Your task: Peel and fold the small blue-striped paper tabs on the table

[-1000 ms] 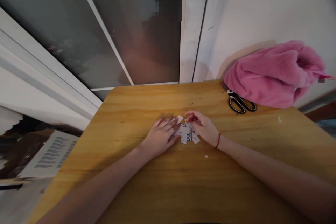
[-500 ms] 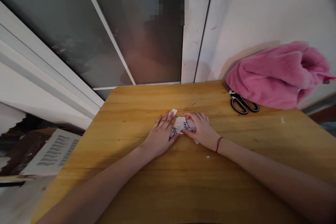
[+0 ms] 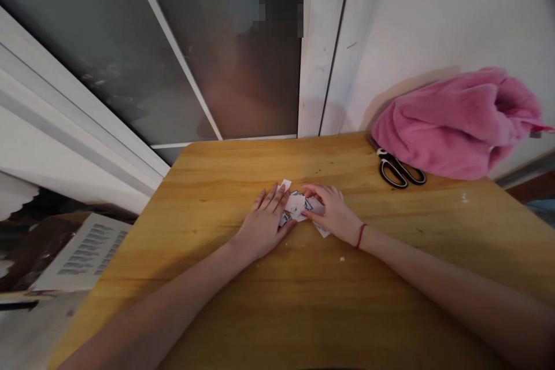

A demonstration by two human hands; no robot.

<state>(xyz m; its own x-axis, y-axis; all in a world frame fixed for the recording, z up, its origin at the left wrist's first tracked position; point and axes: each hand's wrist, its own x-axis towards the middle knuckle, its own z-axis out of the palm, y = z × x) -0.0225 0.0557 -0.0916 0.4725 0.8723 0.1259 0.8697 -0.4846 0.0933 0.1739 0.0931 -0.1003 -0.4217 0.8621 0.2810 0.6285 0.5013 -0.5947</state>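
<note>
Several white paper pieces with blue printing lie in an overlapping heap on the wooden table. My left hand rests flat on the heap's left side, fingers stretched out, with one strip poking out beyond the fingertips. On the right side, my right hand curves around the pieces with thumb and fingers, the thumb tip touching a mostly blank piece. Another white piece sticks out beneath this hand. Its wrist wears a red string bracelet.
Black-handled scissors lie at the back right of the table, partly under a pink plush cloth. Small white scraps dot the tabletop. Behind stands a framed glass door; a cardboard box is at the left.
Between my hands, a mostly blank piece now shows where blue print was visible. More of the piece under my right hand shows. My left hand stays nearly still.
</note>
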